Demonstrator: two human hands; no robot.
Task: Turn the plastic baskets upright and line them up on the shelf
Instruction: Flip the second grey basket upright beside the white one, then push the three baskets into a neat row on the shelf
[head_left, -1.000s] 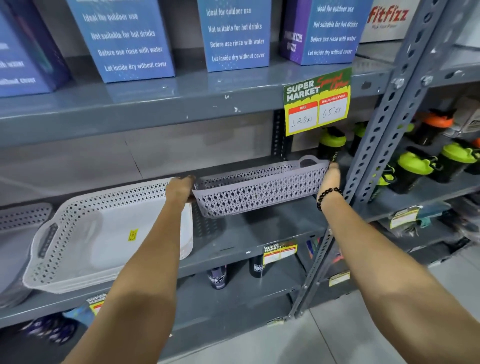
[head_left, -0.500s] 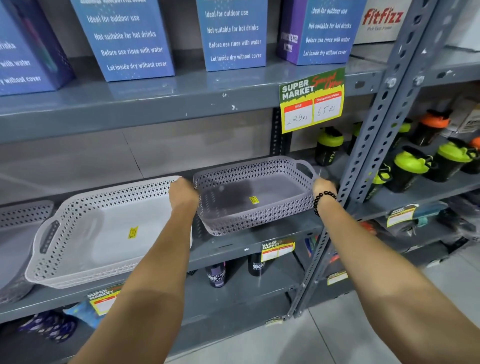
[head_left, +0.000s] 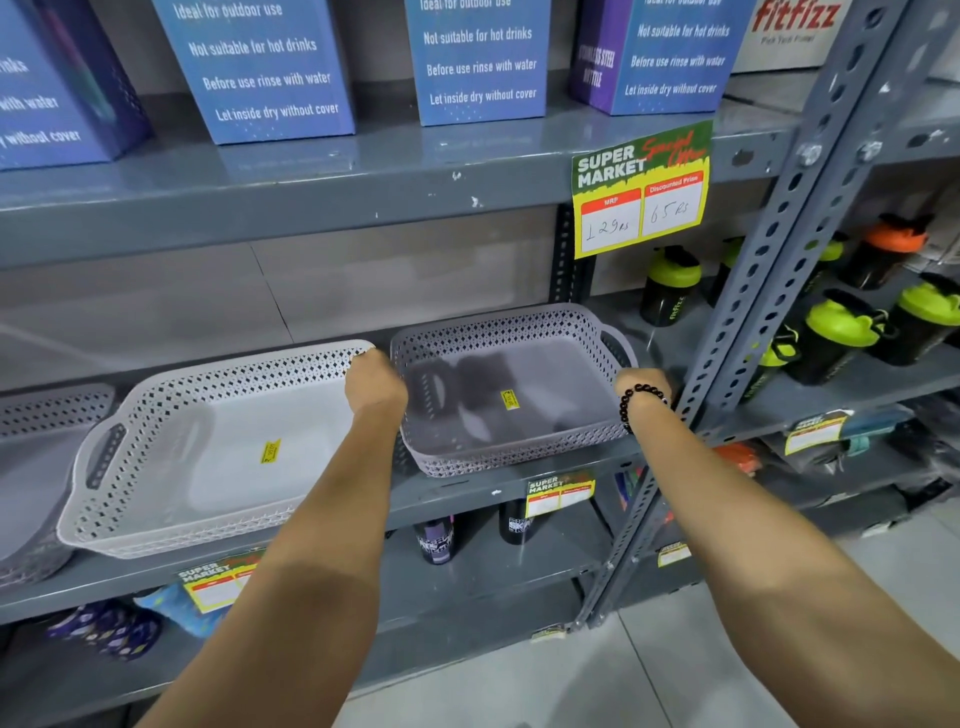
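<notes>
— Hands first: how are they posed?

— Both forearms are stretched forward and up to the shelf (head_left: 457, 483). The left hand (head_left: 375, 383) is closed over the left rim of the grey basket (head_left: 511, 387), knuckles turned toward the camera. The right hand (head_left: 640, 378) is set at that basket's right end, by the handle; a dark bead bracelet (head_left: 638, 402) is worn on its wrist. The fingers are hidden behind the wrist and rim, so whether that hand is clamped on the basket cannot be told.

— And the basket itself?

— It is seen upright, open side up, resting on the shelf with its front edge at the shelf's lip. A yellow sticker (head_left: 509, 399) is stuck inside on its floor.

— How many baskets are counted, left to right?

— Three. One basket (head_left: 31, 467) is cut off by the left edge. A white basket (head_left: 208, 447), upright, is placed just beside the grey one, a yellow sticker on its floor too. The grey one is third.

— Anything else counted?

— Four blue boxes (head_left: 260, 67) are lined on the shelf above, and one price tag (head_left: 641, 189) is hung from its edge. Green-lidded bottles (head_left: 670, 286) are stood further right; their number cannot be told.
</notes>
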